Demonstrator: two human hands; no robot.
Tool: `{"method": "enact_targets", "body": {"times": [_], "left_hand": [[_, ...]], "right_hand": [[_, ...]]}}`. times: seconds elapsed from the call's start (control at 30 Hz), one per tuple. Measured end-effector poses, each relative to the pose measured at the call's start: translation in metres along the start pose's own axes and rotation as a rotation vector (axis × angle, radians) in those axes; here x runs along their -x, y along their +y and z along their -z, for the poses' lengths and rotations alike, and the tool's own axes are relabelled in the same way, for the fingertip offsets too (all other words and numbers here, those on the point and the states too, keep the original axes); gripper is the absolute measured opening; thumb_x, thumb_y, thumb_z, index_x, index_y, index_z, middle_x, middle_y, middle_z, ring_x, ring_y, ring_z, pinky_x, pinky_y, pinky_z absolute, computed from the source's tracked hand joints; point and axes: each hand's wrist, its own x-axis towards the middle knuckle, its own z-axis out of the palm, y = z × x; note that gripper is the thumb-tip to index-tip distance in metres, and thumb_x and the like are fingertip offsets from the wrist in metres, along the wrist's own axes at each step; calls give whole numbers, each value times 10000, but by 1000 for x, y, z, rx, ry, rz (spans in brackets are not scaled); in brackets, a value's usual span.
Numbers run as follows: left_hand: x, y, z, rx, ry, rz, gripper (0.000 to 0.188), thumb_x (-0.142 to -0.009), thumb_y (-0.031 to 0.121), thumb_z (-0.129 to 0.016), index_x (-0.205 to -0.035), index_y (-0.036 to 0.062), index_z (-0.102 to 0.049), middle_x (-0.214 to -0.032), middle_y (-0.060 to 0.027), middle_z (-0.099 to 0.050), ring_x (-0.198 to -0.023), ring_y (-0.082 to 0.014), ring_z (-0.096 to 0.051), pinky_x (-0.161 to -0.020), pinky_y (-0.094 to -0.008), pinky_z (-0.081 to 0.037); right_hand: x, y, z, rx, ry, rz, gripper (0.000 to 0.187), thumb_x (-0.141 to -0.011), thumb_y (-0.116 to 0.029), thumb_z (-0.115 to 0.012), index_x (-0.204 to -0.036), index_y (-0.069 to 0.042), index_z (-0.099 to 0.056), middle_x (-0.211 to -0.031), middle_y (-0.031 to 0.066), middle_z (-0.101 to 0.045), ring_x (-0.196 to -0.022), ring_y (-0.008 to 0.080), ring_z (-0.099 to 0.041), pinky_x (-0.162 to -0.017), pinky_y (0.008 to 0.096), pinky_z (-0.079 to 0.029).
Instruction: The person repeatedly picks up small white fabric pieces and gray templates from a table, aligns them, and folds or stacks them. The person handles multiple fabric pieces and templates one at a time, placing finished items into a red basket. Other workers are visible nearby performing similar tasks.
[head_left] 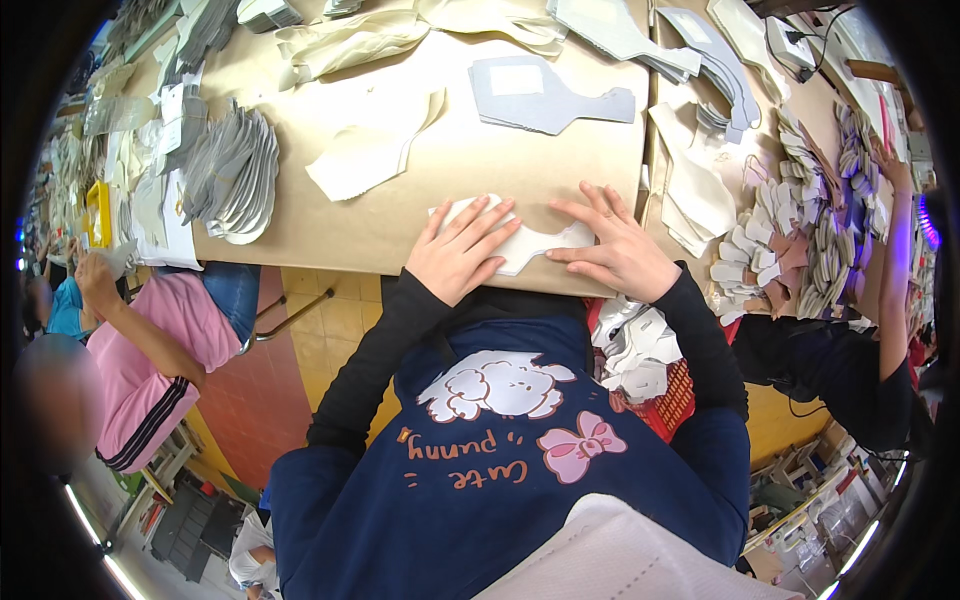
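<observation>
A white, curved, flat cut piece [524, 250] lies on the brown-covered table [290, 205] close to its near edge. My left hand [462, 250] rests flat over the piece's left part, fingers stretched out and slightly apart. On its narrower right end are the fingertips of my right hand [628, 250], whose fingers are spread. Both palms face down, and much of the piece is hidden under the left fingers. Beyond my left hand lies a cream cut piece [372, 155], and farther to the right a stack of grey-blue pieces [550, 98].
Fanned grey pieces [235, 175] sit at the left; white pieces [690, 185] lie past the table seam. Bundles of small pieces [790, 235] crowd the right. A red basket [670, 400] with white pieces is beside my lap. People sit on both sides.
</observation>
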Motion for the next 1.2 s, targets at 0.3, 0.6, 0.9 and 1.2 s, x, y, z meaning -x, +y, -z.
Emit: {"method": "enact_targets", "body": {"times": [0.3,0.6,0.9,1.2], "left_hand": [[-1,2,0,-10,39,-7,525,-888,247,-665,-1403,239,-562,-1499,19,-496,-1375,-214,-463,-1160,-494,-299],[-3,34,-26,76,296,-5,354,-789,166,-706,-1137,222,-734,-1231,50,-668,-1112,-160,-611,-1016,-389,-414],[-3,34,-28,70,323,8,343,-784,157,-700,-1119,219,-742,-1213,50,-678,-1098,-156,-619,-1005,-378,-425],[-2,31,-29,76,320,-4,363,-788,180,-710,-1148,229,-727,-1224,50,-673,-1107,-160,-616,-1007,-382,-431]], "right_hand": [[-2,-12,-23,-445,426,-371,121,-818,-39,-751,-935,-68,-752,-1051,74,-582,-930,201,-585,-763,318,-485],[-15,-38,-41,-250,521,-411,80,-804,-66,-748,-813,-37,-673,-774,68,-599,-729,260,-626,-634,368,-499],[-15,-28,-31,-229,329,-287,87,-830,-44,-734,-834,-4,-658,-782,95,-614,-651,258,-623,-589,347,-499],[-7,-15,-21,-632,367,-540,154,-787,-69,-801,-852,-3,-678,-743,51,-592,-588,128,-528,-573,267,-458]]}}
